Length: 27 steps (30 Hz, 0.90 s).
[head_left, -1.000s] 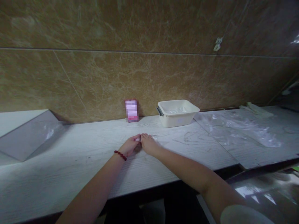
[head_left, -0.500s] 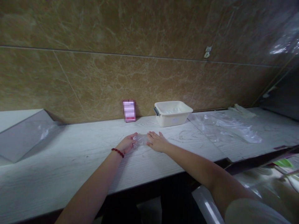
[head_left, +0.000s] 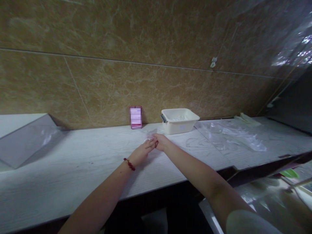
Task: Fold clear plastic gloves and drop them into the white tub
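A small clear plastic bag (head_left: 151, 132) shows just beyond my fingertips, above the white wood-grain tabletop. My left hand (head_left: 144, 150), with a dark red bead bracelet at the wrist, is closed on the bag's near part. From the right, my right hand (head_left: 162, 142) meets it, its fingers bent and pinched on the same bag. The fingertips of both hands touch or overlap, so much of the bag is hidden. A cream plastic bin (head_left: 180, 126) with a grey handle stands just behind and right of my hands, holding clear plastic pieces.
A phone-like screen (head_left: 136, 117), blurred out, leans on the brown marbled wall. On the right lie clear plastic sheets (head_left: 234, 135) and a pale cloth-like piece (head_left: 247, 119). A white box (head_left: 26, 139) stands at the left. The table's front edge is close to my body.
My hands have come together; before, they were apart with the bag stretched flat between them. My left hand moved right, and the bag now points away from me. The view shifted slightly.
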### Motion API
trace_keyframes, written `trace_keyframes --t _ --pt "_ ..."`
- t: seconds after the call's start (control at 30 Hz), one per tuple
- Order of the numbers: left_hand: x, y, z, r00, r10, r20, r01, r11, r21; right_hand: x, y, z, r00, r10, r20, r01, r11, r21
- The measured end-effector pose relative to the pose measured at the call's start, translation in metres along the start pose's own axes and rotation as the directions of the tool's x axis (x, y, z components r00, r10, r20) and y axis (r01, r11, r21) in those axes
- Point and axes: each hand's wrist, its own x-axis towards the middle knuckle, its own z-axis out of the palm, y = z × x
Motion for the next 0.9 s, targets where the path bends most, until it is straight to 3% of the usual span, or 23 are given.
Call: trace_keyframes --t 0.07,0.13,0.17,0.23,0.27,0.3,0.37,0.43,0.5,0.57,0.73,0.8,0.9 --pt "0.000 0.004 -0.003 0.999 0.038 -0.004 -0.037 0.999 0.022 -0.002 -0.002 -0.003 0.999 -0.032 0.042 0.030 0.998 0.049" --pt "0.000 0.009 -0.010 0.985 -0.048 -0.168 0.037 0.997 -0.070 -0.007 -0.003 -0.008 0.985 -0.128 0.117 0.118 0.989 0.091" --pt "0.001 0.012 -0.013 0.945 -0.152 -0.290 0.105 0.980 -0.169 -0.010 -0.003 -0.010 0.971 -0.184 0.152 0.168 0.979 0.115" --pt "0.003 0.015 -0.017 0.777 -0.449 -0.441 0.214 0.848 -0.485 -0.016 -0.003 -0.013 0.943 -0.269 0.194 0.243 0.959 0.146" --pt "0.005 0.016 -0.017 0.698 -0.589 -0.408 0.226 0.721 -0.655 -0.018 -0.003 -0.014 0.933 -0.292 0.209 0.264 0.952 0.152" --pt "0.006 0.017 -0.017 0.655 -0.686 -0.316 0.217 0.571 -0.792 -0.020 -0.002 -0.015 0.926 -0.305 0.222 0.276 0.949 0.153" --pt "0.008 0.018 -0.014 0.663 -0.743 -0.088 0.209 0.297 -0.932 -0.021 -0.001 -0.015 0.918 -0.312 0.244 0.285 0.948 0.141" --pt "0.008 0.017 -0.010 0.698 -0.715 0.047 0.238 0.169 -0.956 -0.021 0.000 -0.015 0.914 -0.316 0.254 0.296 0.948 0.114" --pt "0.008 0.016 -0.006 0.705 -0.704 0.088 0.279 0.161 -0.947 -0.019 0.000 -0.015 0.912 -0.329 0.243 0.321 0.944 0.075" --pt "0.006 0.012 -0.003 0.699 -0.711 0.080 0.331 0.222 -0.917 -0.018 -0.001 -0.017 0.919 -0.332 0.212 0.338 0.941 0.012" --pt "0.002 0.000 0.001 0.739 -0.674 -0.009 0.469 0.523 -0.711 -0.020 -0.007 -0.025 0.960 -0.255 0.114 0.276 0.927 -0.253" --pt "0.003 -0.001 0.001 0.761 -0.649 0.010 0.478 0.550 -0.685 -0.021 -0.012 -0.030 0.962 -0.246 0.116 0.271 0.909 -0.317" --pt "0.004 0.003 0.000 0.787 -0.613 0.070 0.452 0.496 -0.742 -0.024 -0.034 -0.039 0.957 -0.254 0.143 0.289 0.885 -0.364"
